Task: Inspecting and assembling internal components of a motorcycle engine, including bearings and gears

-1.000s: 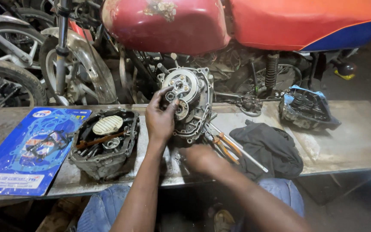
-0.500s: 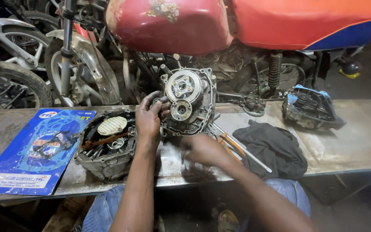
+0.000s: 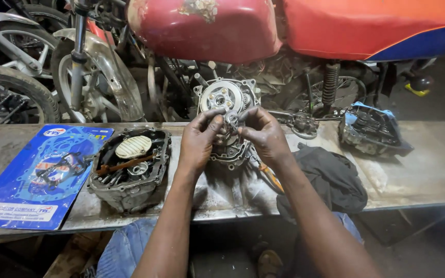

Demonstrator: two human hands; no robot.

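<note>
Both hands met over the engine casing point(image 3: 226, 110), which stood propped upright at the middle of the desk point(image 3: 428, 175), its round clutch plate point(image 3: 221, 96) facing the person. The left hand point(image 3: 200, 139) came in from the left and the right hand point(image 3: 264, 135) from the right — their fingertips pinched together on a small metal part point(image 3: 231, 120) just below the clutch plate, in front of the casing's centre. Each grip was narrow, thumb and fingers closed on that part; the part sat between the two hands, touching both, and whether it was still seated in the casing could not be told.

To the left of the left forearm lay an open engine cover point(image 3: 130, 167) with a pale oval piece inside, and further left a blue gasket packet point(image 3: 37, 175) lay flat. Under the right wrist lay a screwdriver point(image 3: 268, 175) with an orange handle, beside a black cloth point(image 3: 330, 177). Another engine part point(image 3: 372, 128) rested at the desk's far right. Behind the desk stood a motorcycle — its red tank point(image 3: 207, 25) directly above the casing.
</note>
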